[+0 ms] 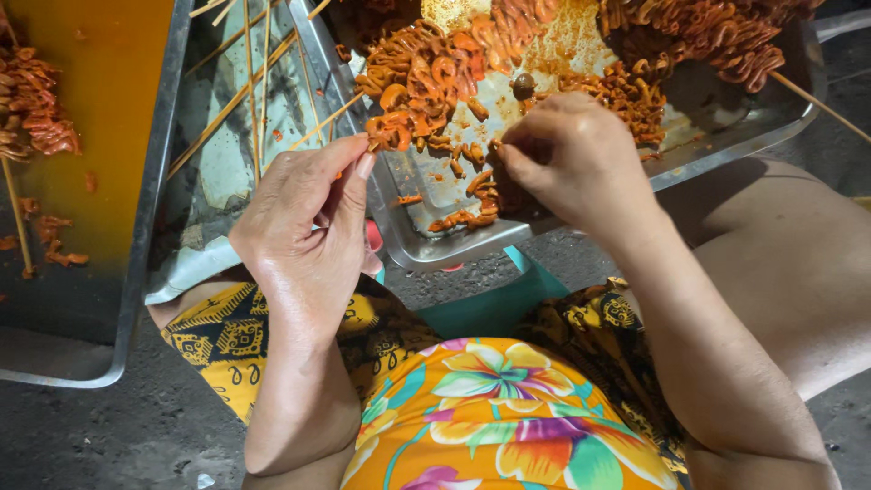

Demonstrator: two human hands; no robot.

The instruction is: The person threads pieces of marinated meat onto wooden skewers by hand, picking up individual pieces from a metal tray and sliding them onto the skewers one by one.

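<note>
Two hands are seen over a metal tray [544,231] full of small orange-red marinated pieces [426,73]; the left hand [304,227] is closed in a pinch on a thin bamboo skewer [327,121], on which some pieces are already threaded near its tip; the right hand [572,159] is curled, fingertips pressed down on loose pieces at the tray's near edge. The pieces look soft, wet and oily, so they are judged slippery and light; a firm fingertip pinch at the middle is probably needed. The skewer seems stiff but thin, and is best held on its bare shaft. More bare skewers [245,91] lie in a second tray [163,163] on the left.
</note>
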